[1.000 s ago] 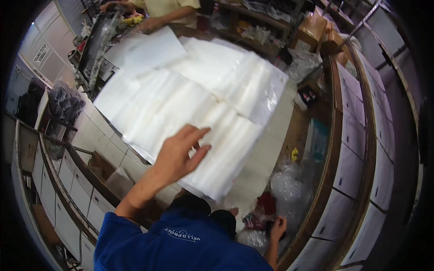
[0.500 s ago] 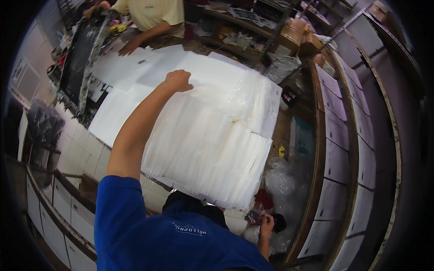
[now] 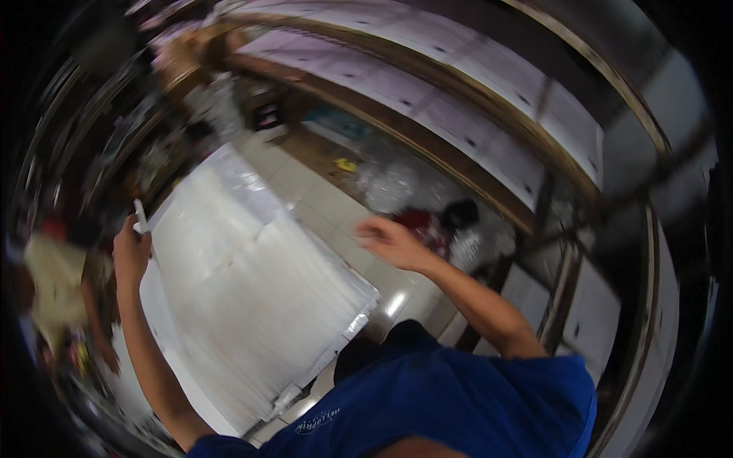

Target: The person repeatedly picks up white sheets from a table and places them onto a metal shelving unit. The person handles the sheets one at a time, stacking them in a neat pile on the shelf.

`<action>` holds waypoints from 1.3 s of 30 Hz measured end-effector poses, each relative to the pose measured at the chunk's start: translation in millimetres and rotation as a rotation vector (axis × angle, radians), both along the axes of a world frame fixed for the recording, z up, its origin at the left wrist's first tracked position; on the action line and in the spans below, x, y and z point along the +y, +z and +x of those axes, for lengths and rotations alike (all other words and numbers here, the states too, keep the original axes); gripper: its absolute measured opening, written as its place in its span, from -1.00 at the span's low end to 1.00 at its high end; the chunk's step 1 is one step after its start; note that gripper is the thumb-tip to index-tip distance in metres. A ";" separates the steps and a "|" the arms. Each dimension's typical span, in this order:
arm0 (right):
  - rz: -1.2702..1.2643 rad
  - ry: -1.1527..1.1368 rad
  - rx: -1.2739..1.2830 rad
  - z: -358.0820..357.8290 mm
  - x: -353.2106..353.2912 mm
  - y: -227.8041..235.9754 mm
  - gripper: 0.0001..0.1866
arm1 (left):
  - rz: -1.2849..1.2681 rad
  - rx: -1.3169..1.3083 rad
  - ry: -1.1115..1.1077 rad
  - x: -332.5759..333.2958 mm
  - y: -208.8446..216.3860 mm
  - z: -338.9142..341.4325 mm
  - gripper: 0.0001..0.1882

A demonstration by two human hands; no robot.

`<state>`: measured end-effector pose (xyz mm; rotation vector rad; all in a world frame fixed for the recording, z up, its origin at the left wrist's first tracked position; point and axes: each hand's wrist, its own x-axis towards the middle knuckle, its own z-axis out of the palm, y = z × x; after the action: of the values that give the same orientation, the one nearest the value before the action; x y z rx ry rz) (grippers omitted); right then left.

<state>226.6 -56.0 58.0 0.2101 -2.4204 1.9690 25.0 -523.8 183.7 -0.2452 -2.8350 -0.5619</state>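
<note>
White sheets in clear plastic sleeves point(image 3: 244, 275) lie in overlapping rows across the work table. At their far left edge my left hand point(image 3: 132, 250) is closed around a small white strip-like object point(image 3: 140, 216), whose exact kind I cannot make out. My right hand point(image 3: 391, 243) hangs above the floor, off the right side of the sheets and touching nothing I can see. Its fingers are bent and smeared by motion. Plain white paper point(image 3: 179, 366) shows from under the sleeved sheets on the left.
A wooden rack with white panels point(image 3: 427, 99) runs along the far right. Crumpled clear plastic point(image 3: 389, 183) lies on the floor before it, near a red bundle point(image 3: 416, 221). Cardboard boxes point(image 3: 183, 69) stand far left. A person in a yellow shirt point(image 3: 57, 275) is at the left.
The view has swung right, toward the rack. My left hand has gone from above the sheets to their far left edge. My right hand has risen from low beside the plastic.
</note>
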 end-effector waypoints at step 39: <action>1.150 -1.693 -0.755 742.9 433.6 327.0 -0.87 | 0.802 -0.981 -0.795 461.7 -143.3 324.3 -0.52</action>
<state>969.4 377.6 385.0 -1.9678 -1.9921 -0.1582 349.3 -62.1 40.4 -1.2030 -2.8271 -2.4487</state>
